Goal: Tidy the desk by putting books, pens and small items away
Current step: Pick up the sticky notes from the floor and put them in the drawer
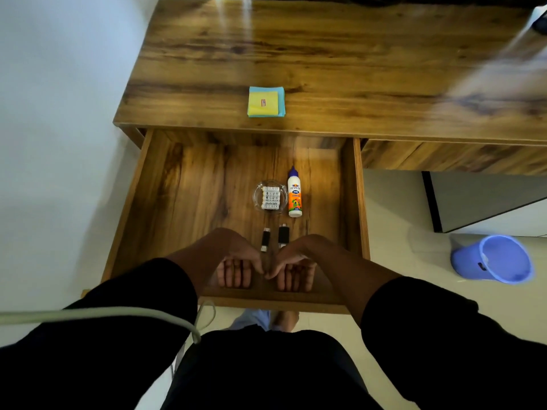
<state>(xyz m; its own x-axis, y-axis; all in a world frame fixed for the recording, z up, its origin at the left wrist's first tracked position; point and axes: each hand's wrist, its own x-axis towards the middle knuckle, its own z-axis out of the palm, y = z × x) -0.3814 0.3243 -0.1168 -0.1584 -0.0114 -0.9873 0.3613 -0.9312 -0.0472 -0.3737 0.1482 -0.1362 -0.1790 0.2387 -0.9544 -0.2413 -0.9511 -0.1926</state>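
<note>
We have a single view, from a wide-angle camera worn on the person's head. It looks forward and steeply down, so we see the table (325, 54) top almost from above, stretching away toward the upper edge. The open drawer (183, 184) sits directly below the lens, close in at mid-frame. Nearest to us, at the bottom, are the person's dark sleeves (444, 335) and lap. The wide lens bends straight edges near the borders, and takes in the white wall (53, 113) on the left and tiled floor (393, 217) on the right.
</note>
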